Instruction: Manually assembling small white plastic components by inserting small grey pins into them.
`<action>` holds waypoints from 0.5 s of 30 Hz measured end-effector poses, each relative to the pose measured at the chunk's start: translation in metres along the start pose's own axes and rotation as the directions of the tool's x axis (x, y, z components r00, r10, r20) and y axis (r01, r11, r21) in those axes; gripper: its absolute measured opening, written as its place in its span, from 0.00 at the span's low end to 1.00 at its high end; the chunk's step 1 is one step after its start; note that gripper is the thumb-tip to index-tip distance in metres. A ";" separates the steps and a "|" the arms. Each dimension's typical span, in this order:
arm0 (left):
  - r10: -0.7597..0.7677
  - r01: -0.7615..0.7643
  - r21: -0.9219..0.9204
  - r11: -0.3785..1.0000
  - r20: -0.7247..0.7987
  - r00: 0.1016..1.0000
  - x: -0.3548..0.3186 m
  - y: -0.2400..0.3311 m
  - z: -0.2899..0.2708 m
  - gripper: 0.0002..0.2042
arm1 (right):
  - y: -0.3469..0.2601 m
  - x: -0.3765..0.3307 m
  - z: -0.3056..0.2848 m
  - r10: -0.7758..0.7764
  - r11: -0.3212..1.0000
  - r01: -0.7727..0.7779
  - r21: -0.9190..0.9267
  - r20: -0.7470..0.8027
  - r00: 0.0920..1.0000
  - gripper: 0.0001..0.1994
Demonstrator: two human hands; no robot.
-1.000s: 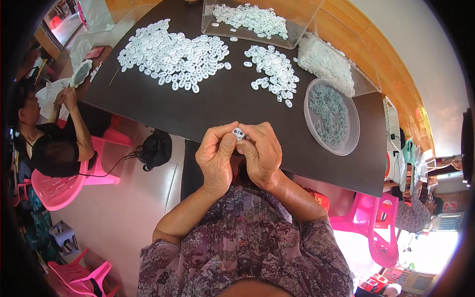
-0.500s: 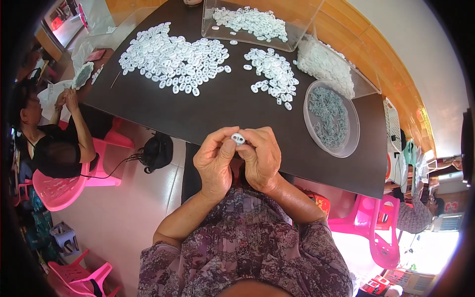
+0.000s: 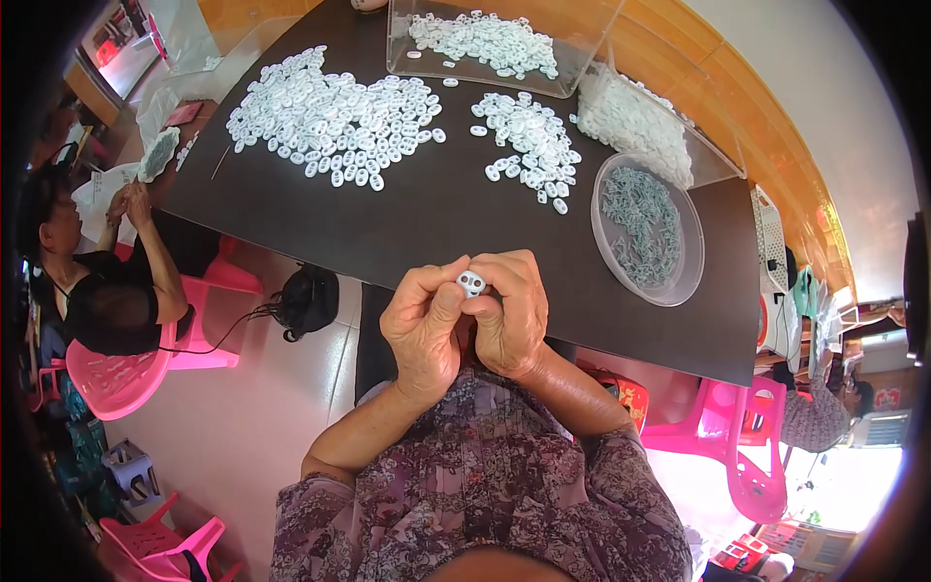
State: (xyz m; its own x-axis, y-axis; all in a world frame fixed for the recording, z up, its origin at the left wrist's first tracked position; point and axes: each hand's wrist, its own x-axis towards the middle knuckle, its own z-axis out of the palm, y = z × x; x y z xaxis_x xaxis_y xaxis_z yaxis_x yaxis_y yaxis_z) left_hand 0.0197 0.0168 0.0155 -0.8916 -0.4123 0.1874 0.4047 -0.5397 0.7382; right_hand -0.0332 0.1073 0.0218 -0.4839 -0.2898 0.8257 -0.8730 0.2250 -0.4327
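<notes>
A small white two-holed piece [image 3: 471,283] is held pinched between the fingertips of the left hand [image 3: 423,328] and the right hand [image 3: 508,318], both closed tightly on it just above the near edge of the dark table [image 3: 388,228]. Only a narrow part of the piece is seen between the fingers; whether a second part is being pressed into it cannot be told. Risk, as judged: the hold is shared by fingertips alone on a smooth, tiny part, so a slip or an uneven squeeze could send it springing out. Since the grip sits at the table's edge, over the lap, a dropped piece would likely fall to the floor rather than back onto the table. Beyond the grip, farther across the table, a large loose heap of white pieces [image 3: 335,112] and a smaller heap [image 3: 529,141] are spread; to the far right of the grip a round clear dish of grey parts [image 3: 645,228] is set. A hasty reach could scatter the heaps or mix sorted with unsorted. A clear tray [image 3: 485,39] lies beyond them.
</notes>
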 end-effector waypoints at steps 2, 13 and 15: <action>0.077 -0.078 0.082 0.994 0.019 0.997 -0.001 -0.001 0.002 0.12 | -0.001 -0.001 0.000 -0.003 1.000 0.003 -0.003 -0.002 1.000 0.11; 0.196 -0.199 0.228 0.953 0.036 0.980 -0.001 -0.012 0.002 0.10 | 0.000 -0.006 0.004 0.005 1.000 -0.005 0.011 -0.051 0.999 0.08; 0.228 -0.234 0.264 0.936 0.055 0.972 0.000 -0.015 0.000 0.10 | 0.000 -0.006 0.004 0.008 1.000 -0.007 0.018 -0.059 0.998 0.07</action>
State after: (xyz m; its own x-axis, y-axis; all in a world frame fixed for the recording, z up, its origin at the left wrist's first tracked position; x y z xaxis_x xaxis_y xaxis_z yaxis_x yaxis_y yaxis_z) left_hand 0.0138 0.0246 0.0043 -0.7858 -0.4835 0.3856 0.5335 -0.2149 0.8180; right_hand -0.0308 0.1052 0.0158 -0.4865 -0.2326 0.8421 -0.8705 0.2107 -0.4448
